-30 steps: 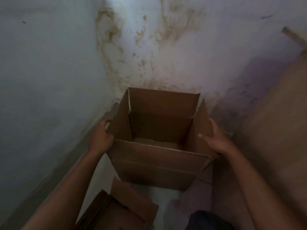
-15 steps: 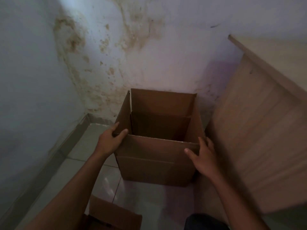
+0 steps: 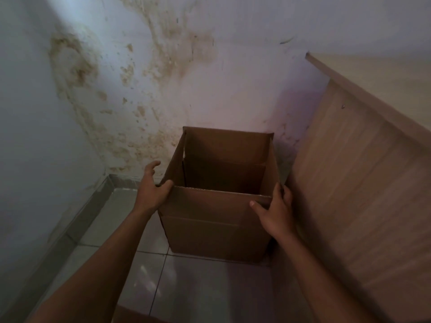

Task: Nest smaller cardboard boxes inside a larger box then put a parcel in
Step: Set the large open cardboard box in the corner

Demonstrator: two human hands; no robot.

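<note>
Both hands gripped one open cardboard box (image 3: pixel 217 220) at its near upper corners. At the left grip, the left hand (image 3: pixel 152 192) sat on the near-left corner: the thumb lay over the top edge of the near flap, while the fingers spread loosely and curled outside the left flap, some of them clear of the cardboard. Left of that grip ran a stained wall (image 3: pixel 70 113) with a grey skirting along its foot, and under the left forearm lay pale floor tiles (image 3: pixel 144 287). At the bottom edge, below the forearm, a corner of brown cardboard showed, too cropped to say what it was.

Between the two grips, the box stood upright on the floor in the corner of the room, all four top flaps raised, its far flap close to the blotched back wall. Its inside was dark; whether anything lay in it could not be told.

At the right grip, the right hand (image 3: pixel 275 213) clasped the near-right corner, thumb pressed on the front face and fingers wrapped round the right side. Just right of that grip stood a light wooden panel (image 3: pixel 354 194), the side of a piece of furniture, close beside the box.
</note>
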